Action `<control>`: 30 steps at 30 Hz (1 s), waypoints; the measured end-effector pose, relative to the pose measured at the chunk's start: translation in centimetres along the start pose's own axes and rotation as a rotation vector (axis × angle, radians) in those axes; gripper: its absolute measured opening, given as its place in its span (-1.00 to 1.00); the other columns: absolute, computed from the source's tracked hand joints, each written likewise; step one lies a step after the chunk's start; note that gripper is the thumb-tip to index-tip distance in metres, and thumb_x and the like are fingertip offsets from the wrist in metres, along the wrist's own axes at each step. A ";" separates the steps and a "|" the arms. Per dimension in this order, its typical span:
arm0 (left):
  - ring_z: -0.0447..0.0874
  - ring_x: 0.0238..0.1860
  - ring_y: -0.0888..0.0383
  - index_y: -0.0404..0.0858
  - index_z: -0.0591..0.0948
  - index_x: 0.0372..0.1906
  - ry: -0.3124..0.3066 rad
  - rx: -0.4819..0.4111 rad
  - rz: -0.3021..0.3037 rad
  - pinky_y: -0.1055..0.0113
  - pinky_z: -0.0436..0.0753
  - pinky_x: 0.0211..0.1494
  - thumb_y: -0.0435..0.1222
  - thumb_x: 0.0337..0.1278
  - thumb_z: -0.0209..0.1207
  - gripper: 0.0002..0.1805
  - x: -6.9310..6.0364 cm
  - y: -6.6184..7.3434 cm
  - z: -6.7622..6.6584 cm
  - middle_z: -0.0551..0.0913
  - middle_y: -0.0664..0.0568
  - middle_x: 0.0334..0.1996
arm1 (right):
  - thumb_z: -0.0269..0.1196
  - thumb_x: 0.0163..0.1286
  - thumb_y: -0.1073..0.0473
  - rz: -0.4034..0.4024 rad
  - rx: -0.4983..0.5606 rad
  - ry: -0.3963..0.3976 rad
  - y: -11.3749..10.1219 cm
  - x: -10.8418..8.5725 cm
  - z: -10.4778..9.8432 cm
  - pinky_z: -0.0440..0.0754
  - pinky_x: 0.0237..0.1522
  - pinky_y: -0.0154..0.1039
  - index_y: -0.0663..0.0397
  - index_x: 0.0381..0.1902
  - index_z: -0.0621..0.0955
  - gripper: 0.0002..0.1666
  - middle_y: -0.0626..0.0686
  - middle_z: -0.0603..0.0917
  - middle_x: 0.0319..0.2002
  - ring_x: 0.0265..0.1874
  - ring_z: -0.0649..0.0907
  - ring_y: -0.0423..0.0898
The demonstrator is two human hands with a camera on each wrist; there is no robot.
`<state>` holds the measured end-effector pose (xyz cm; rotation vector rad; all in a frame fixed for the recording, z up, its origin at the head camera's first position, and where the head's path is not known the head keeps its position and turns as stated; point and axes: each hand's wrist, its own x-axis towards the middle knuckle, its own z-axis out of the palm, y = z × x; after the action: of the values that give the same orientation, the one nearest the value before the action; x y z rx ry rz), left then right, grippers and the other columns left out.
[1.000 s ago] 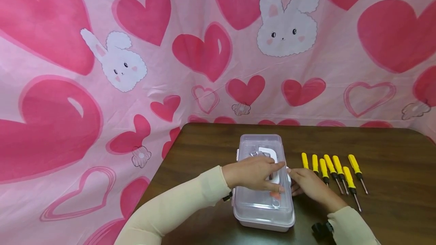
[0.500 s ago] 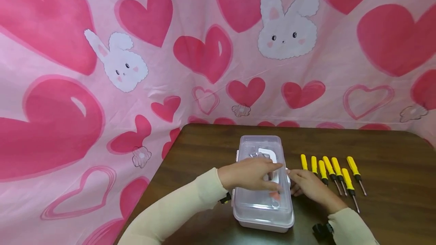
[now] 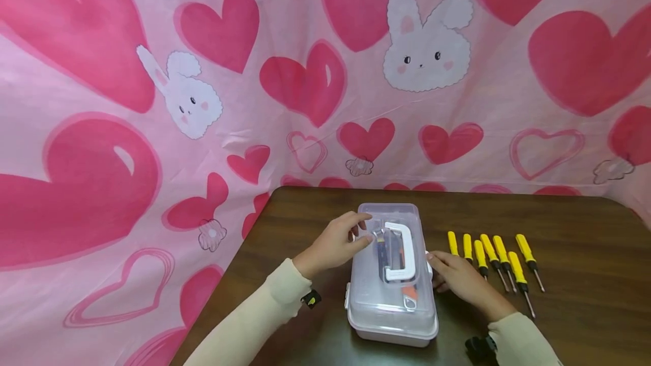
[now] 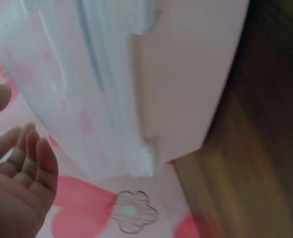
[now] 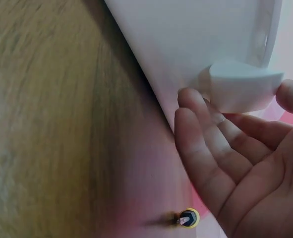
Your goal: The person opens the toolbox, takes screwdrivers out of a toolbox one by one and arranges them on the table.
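Observation:
A lidded plastic toolbox with a clear top and pale base stands lengthwise on the table, its lid down. On the lid lies a white carrying handle. Through the plastic, dark items and an orange-red piece show faintly. My right hand is at the box's right side, where thumb and fingers hold a white latch. My left hand hovers at the lid's left edge, fingers loosely bent and holding nothing; the left wrist view shows it apart from the box's clear wall.
Several yellow-handled screwdrivers lie on the dark wooden table to the right, close to my right hand. Behind the table hangs a pink cloth with hearts and rabbits.
My left hand has lifted off the lid and moved left, uncovering the white handle. My right hand stays at the latch. The head view has shifted slightly.

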<state>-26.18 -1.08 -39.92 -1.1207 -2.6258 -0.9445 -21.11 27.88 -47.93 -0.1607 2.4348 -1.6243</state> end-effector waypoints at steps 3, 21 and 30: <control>0.54 -0.21 0.05 -0.33 0.49 0.24 0.074 -0.017 -0.068 0.38 0.57 -0.18 -0.22 0.23 0.26 -0.48 -0.6 -0.8 0.2 0.56 -0.10 -0.14 | 0.01 0.50 -0.21 0.009 0.016 0.006 0.0 -0.1 0.2 0.68 -0.33 -0.11 0.38 0.29 0.39 -0.23 0.13 0.65 -0.18 -0.43 0.65 0.01; 0.40 0.29 0.06 -0.22 0.24 0.48 0.000 -0.170 -0.300 0.07 0.34 0.33 0.03 0.49 -0.13 -0.37 -3.2 -2.0 1.9 0.44 -0.06 0.30 | -0.07 0.54 -0.20 0.000 0.050 0.050 0.2 -0.5 1.9 0.69 -0.33 -0.14 0.29 0.30 0.40 -0.29 0.13 0.63 -0.17 -0.42 0.64 0.00; 0.25 0.38 0.02 -0.17 0.08 0.54 -0.051 -0.089 -0.275 0.10 0.22 0.39 0.07 0.54 -0.31 -0.35 -2.5 -2.1 2.6 0.22 0.00 0.45 | -0.11 0.57 -0.19 -0.017 -0.016 0.102 0.3 -0.9 2.0 0.68 -0.37 -0.18 0.26 0.23 0.44 -0.35 0.12 0.64 -0.18 -0.43 0.64 -0.03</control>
<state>-25.49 -2.15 -43.93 -0.8232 -2.8565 -1.1055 -19.73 26.36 -48.84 -0.1034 2.5290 -1.6587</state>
